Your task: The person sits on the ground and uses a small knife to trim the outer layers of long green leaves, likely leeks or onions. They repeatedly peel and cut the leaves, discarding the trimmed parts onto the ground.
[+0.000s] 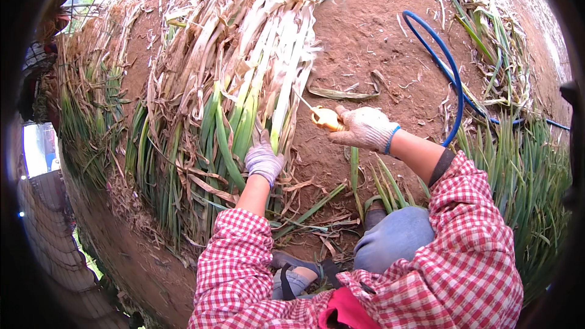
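Observation:
A wide row of long green onions lies on the soil in front of me, their pale ends and dry brown outer leaves pointing away. My left hand, in a pale purple-white knit glove, closes round green stalks at the row's right edge. In my right hand, gloved in white knit with a blue cuff, is a yellow air blow gun. Its thin nozzle points left toward the stripped white stalks, apart from my left hand. My right fingers hide much of its handle.
A blue hose loops over the reddish soil and passes behind my right forearm. More onions stand in heaps at the far left and right. Loose leaves lie by my knee.

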Action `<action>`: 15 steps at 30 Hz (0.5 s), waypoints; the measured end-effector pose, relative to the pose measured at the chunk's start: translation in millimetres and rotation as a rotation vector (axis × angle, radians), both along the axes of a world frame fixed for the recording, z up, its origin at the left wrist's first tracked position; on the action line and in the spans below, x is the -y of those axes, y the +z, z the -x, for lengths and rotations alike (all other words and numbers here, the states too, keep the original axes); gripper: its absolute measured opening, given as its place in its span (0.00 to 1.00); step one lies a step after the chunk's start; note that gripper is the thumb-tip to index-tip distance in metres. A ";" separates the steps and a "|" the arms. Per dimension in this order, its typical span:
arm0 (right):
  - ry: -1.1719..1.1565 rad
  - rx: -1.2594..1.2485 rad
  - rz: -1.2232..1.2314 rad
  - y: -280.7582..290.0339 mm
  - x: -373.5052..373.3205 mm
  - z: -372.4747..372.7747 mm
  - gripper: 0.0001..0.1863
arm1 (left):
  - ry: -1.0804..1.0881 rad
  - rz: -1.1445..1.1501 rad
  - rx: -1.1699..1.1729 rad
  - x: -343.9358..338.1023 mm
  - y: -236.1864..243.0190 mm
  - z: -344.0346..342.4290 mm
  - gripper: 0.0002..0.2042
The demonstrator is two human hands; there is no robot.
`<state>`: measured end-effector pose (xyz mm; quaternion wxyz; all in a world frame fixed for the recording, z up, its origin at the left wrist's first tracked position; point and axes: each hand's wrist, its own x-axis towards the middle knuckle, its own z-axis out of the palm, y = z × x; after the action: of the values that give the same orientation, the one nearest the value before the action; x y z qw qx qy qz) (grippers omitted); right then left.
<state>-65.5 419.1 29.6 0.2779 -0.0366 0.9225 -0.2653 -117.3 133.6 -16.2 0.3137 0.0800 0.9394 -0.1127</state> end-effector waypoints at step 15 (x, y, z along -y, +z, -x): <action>-0.186 -0.091 0.005 -23.4 -22.9 54.6 0.34 | -0.387 -0.290 0.369 -12.7 26.5 -39.0 0.37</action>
<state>-120.0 442.0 6.2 0.2100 0.0364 0.9330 -0.2900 -78.4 146.3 10.3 0.4372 0.3204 0.8402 -0.0187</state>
